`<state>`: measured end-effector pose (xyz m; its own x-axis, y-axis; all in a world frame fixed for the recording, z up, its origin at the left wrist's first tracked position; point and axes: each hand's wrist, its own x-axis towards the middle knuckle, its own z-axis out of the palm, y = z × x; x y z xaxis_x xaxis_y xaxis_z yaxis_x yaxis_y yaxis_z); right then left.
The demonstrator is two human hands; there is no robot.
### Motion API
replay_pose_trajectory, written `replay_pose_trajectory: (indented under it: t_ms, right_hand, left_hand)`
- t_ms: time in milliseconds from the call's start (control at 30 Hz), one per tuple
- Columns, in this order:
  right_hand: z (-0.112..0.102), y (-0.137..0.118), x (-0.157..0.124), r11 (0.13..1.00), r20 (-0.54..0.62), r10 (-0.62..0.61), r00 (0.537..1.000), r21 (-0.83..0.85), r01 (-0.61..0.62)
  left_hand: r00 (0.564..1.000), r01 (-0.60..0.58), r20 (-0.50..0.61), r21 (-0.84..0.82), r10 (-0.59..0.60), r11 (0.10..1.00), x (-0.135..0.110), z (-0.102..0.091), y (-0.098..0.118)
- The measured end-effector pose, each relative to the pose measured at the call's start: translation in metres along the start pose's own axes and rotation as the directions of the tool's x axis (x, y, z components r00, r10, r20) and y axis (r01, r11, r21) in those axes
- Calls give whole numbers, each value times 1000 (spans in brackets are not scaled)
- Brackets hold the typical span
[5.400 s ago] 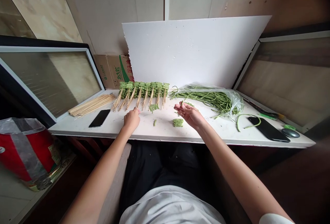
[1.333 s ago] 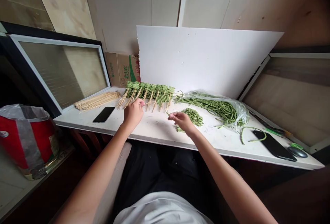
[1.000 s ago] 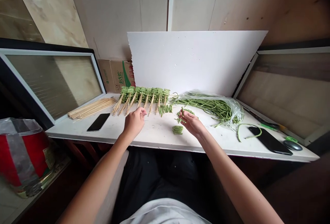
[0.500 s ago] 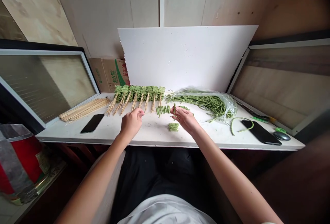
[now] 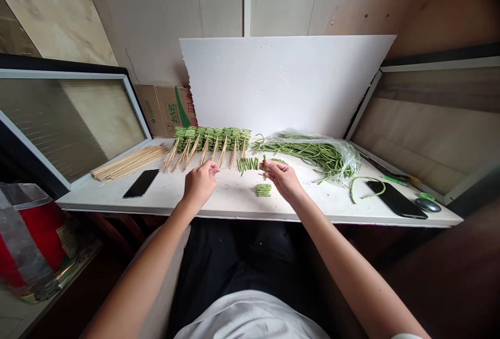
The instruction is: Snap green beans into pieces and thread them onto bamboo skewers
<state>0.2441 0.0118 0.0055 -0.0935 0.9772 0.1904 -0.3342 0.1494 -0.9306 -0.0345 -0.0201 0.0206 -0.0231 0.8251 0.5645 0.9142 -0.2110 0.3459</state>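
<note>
My left hand [image 5: 201, 181] is closed on the blunt end of a thin bamboo skewer [image 5: 228, 167], held level above the table. A row of short green bean pieces [image 5: 248, 165] is threaded crosswise on the skewer. At the skewer's right end, my right hand [image 5: 285, 178] pinches one upright bean piece [image 5: 264, 162]; whether the tip has pierced it is too small to tell. Below lies a small stack of cut bean pieces [image 5: 263, 190], and more cut pieces [image 5: 279, 161] show behind my right fingers.
Behind are piled filled bean skewers [image 5: 213, 138], with loose bamboo skewers [image 5: 128, 163] and a phone [image 5: 141, 184] to the left. Long green beans [image 5: 312, 155] lie in a clear plastic bag [image 5: 352, 159]. A second phone [image 5: 396, 200] and a computer mouse [image 5: 427, 204] sit right.
The view has shifted very slightly. Both hands keep nearly the same places, with the skewer and the bean piece still between them.
</note>
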Motion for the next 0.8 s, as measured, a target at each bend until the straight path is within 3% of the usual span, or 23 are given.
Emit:
replay_pose_trajectory:
  t_ms: [800]
  right_hand:
    - [-3, 21, 4, 996, -79, -91, 993, -4, 91]
  left_hand:
    - [999, -13, -38, 40, 15, 999, -4, -5, 10]
